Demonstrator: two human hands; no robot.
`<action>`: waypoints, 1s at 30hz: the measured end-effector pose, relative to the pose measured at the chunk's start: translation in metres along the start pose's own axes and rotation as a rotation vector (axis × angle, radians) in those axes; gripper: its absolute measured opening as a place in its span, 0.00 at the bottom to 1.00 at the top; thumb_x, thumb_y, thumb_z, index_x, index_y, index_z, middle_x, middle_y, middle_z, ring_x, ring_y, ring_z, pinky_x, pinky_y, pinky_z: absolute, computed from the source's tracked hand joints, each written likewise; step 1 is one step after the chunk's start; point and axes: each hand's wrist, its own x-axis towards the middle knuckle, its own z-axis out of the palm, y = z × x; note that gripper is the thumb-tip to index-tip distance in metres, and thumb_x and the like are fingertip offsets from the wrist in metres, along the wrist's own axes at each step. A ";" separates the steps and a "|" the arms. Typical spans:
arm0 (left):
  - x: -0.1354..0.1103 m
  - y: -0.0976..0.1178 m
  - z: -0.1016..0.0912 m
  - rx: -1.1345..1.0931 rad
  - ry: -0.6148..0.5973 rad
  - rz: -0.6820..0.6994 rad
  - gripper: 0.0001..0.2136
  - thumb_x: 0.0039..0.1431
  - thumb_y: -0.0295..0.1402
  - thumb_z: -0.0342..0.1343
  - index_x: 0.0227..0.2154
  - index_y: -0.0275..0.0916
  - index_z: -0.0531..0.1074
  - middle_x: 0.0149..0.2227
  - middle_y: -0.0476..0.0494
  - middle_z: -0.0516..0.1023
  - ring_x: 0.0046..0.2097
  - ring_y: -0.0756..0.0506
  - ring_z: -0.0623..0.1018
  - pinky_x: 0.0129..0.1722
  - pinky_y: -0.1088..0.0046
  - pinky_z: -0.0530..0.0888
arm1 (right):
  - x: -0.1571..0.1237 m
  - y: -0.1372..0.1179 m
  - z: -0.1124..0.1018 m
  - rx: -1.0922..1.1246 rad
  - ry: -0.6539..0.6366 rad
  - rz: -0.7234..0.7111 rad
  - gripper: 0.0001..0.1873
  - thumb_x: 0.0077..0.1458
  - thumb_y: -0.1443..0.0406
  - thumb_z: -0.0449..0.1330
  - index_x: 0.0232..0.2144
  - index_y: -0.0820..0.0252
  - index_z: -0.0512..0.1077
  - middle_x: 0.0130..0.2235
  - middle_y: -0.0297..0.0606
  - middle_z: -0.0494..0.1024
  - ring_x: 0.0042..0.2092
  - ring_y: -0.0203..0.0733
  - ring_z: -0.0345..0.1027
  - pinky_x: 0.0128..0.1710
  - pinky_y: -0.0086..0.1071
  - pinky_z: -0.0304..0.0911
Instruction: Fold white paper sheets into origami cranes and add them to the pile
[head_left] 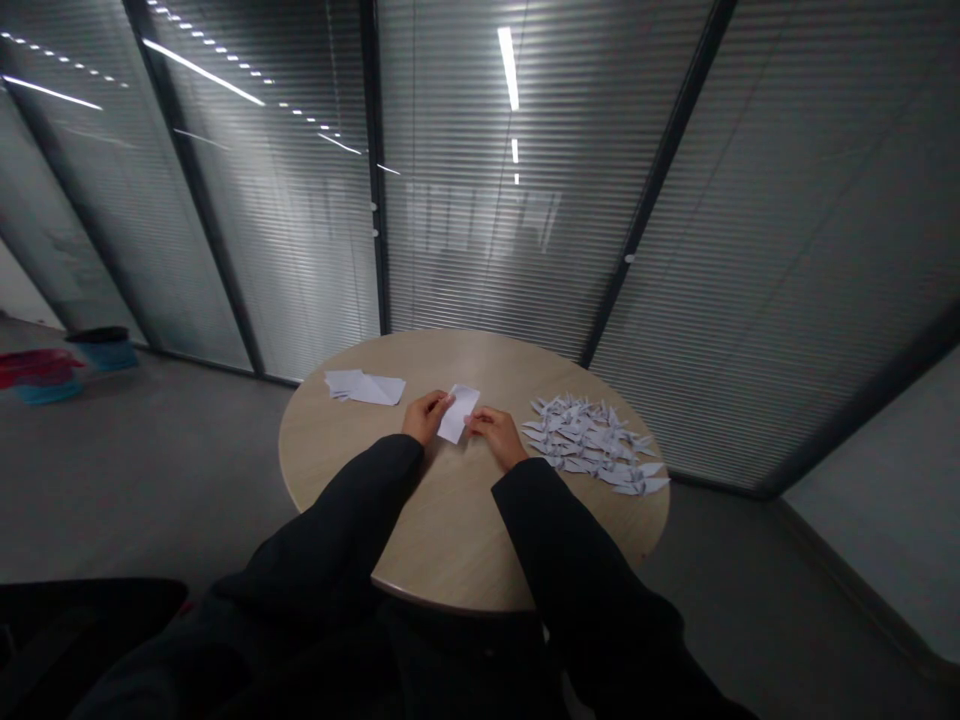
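Between my two hands a small white sheet of paper (459,414) is held up a little above the round table (465,540). My left hand (426,415) pinches its left edge, thumb on top. The right edge is gripped by the fingers of my right hand (496,432). To the left lies a fanned stack of white paper sheets (375,389). Right of my right hand, many folded white paper cranes (589,440) sit crowded together in rows near the table's right edge.
Glass partitions with blinds (487,250) stand just behind the table. On the floor at far left are a blue bin with a red liner (45,385) and a blue bin with a dark liner (105,350). A dark chair part (90,620) shows at lower left.
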 end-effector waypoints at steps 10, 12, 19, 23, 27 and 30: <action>0.001 0.000 0.003 -0.138 0.009 -0.065 0.16 0.50 0.45 0.54 0.32 0.35 0.75 0.26 0.46 0.74 0.27 0.49 0.70 0.25 0.74 0.63 | -0.002 -0.004 0.000 -0.038 0.022 -0.027 0.09 0.40 0.60 0.63 0.19 0.60 0.70 0.21 0.32 0.72 0.25 0.37 0.65 0.30 0.31 0.60; 0.002 -0.002 0.003 -0.175 -0.017 -0.082 0.17 0.49 0.45 0.55 0.33 0.34 0.75 0.25 0.46 0.74 0.26 0.49 0.69 0.25 0.74 0.63 | -0.001 -0.004 -0.003 -0.021 0.051 -0.026 0.10 0.40 0.60 0.63 0.19 0.61 0.70 0.21 0.33 0.72 0.26 0.37 0.65 0.31 0.32 0.61; 0.000 0.003 0.000 -0.082 -0.079 -0.007 0.16 0.53 0.45 0.51 0.25 0.35 0.70 0.20 0.51 0.67 0.24 0.51 0.65 0.24 0.75 0.62 | 0.002 -0.003 -0.006 0.068 0.131 -0.021 0.10 0.38 0.60 0.64 0.21 0.61 0.71 0.21 0.32 0.72 0.26 0.37 0.65 0.32 0.33 0.62; -0.001 0.006 -0.002 -0.002 -0.025 0.043 0.15 0.54 0.44 0.50 0.25 0.36 0.70 0.20 0.52 0.66 0.25 0.51 0.65 0.25 0.75 0.60 | 0.002 -0.004 -0.003 0.056 0.124 -0.035 0.10 0.39 0.60 0.64 0.22 0.61 0.70 0.21 0.33 0.72 0.26 0.38 0.65 0.31 0.33 0.62; 0.000 0.005 -0.002 -0.025 -0.015 -0.013 0.15 0.52 0.45 0.52 0.26 0.37 0.70 0.19 0.52 0.67 0.22 0.51 0.65 0.23 0.75 0.59 | 0.001 -0.005 -0.003 0.021 0.126 -0.041 0.09 0.39 0.60 0.63 0.21 0.60 0.70 0.21 0.33 0.72 0.26 0.37 0.65 0.31 0.33 0.61; 0.000 0.005 -0.001 -0.098 -0.051 -0.089 0.15 0.51 0.46 0.53 0.27 0.37 0.70 0.15 0.54 0.63 0.17 0.52 0.62 0.19 0.76 0.57 | 0.001 -0.005 -0.004 0.010 0.126 -0.048 0.10 0.40 0.60 0.63 0.21 0.60 0.69 0.21 0.32 0.71 0.26 0.38 0.65 0.32 0.33 0.61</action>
